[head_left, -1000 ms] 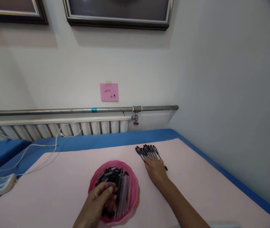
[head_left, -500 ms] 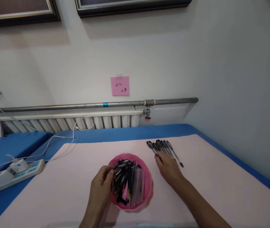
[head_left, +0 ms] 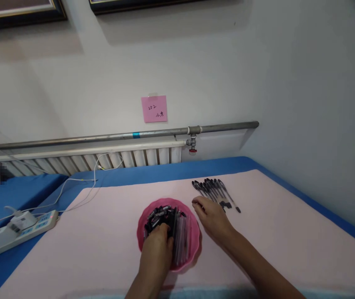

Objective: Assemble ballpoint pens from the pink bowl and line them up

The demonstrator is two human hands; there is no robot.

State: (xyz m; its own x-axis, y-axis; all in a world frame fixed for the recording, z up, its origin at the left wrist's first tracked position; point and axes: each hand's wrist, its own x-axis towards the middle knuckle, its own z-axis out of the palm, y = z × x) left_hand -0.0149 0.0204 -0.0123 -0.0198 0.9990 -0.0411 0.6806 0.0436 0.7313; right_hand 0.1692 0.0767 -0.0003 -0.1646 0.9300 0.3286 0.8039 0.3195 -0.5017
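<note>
My left hand (head_left: 155, 251) reaches into a pink scalloped bowl (head_left: 143, 207), its fingers curled down among black pen parts (head_left: 160, 214). What its fingertips grip, if anything, is hidden. Beside it in the bowl lie several clear pen barrels (head_left: 182, 238), side by side. My right hand (head_left: 211, 214) hovers just right of the bowl with its fingers bent together and nothing visible in them. Past that hand lies a row of several clear pens with black caps (head_left: 210, 187), the lower part partly covered by the hand.
Pale pink paper (head_left: 96, 236) covers the blue table (head_left: 227, 163). A power strip (head_left: 40, 226) with plugged-in adapters and a white cable (head_left: 94, 174) lies at the left. Behind the table are a radiator (head_left: 127, 158), a pipe (head_left: 109, 137) and a red-handled valve (head_left: 193, 150).
My left hand has moved from the bowl's left rim rightward, deeper over the pen parts. My right hand has drawn back left from the pen row toward the bowl. The view has shifted slightly.
</note>
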